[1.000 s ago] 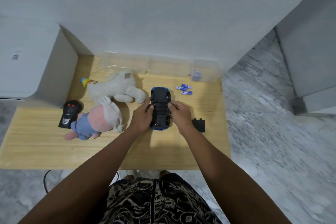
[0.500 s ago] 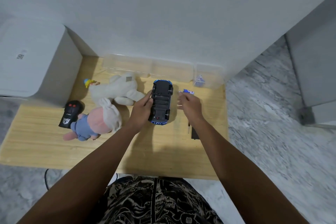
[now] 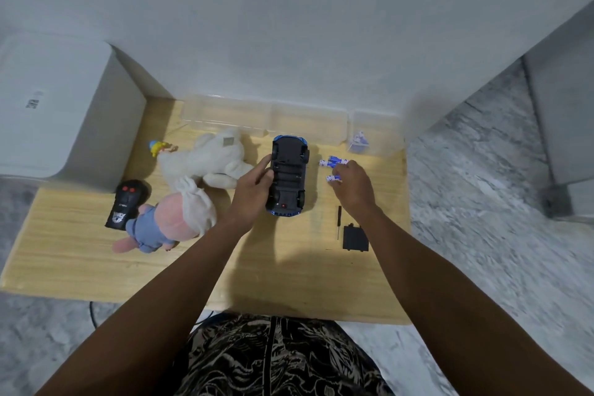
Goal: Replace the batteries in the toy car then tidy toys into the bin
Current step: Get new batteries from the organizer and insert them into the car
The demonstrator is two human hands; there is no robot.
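Note:
The blue toy car (image 3: pixel 288 177) lies upside down on the wooden table (image 3: pixel 74 254), its black underside and open battery bay facing up. My left hand (image 3: pixel 252 191) grips the car's left side. My right hand (image 3: pixel 353 185) hovers to the right of the car, fingertips down on the blue-and-white batteries (image 3: pixel 333 163), with one more battery (image 3: pixel 332 178) by the thumb; nothing is lifted. The black battery cover (image 3: pixel 355 238) and a small screwdriver (image 3: pixel 339 222) lie near my right wrist.
A clear plastic bin (image 3: pixel 266 119) stands against the wall, a smaller clear container (image 3: pixel 376 133) to its right. A white plush (image 3: pixel 209 161), pink doll (image 3: pixel 167 222), black remote (image 3: pixel 123 204) and small yellow toy (image 3: pixel 157 147) lie to the left. A white box (image 3: pixel 58 106) borders the table.
My right hand left the car and moved right to the batteries. My left hand stayed on the car, which shifted slightly away from me. The cover and screwdriver are now uncovered.

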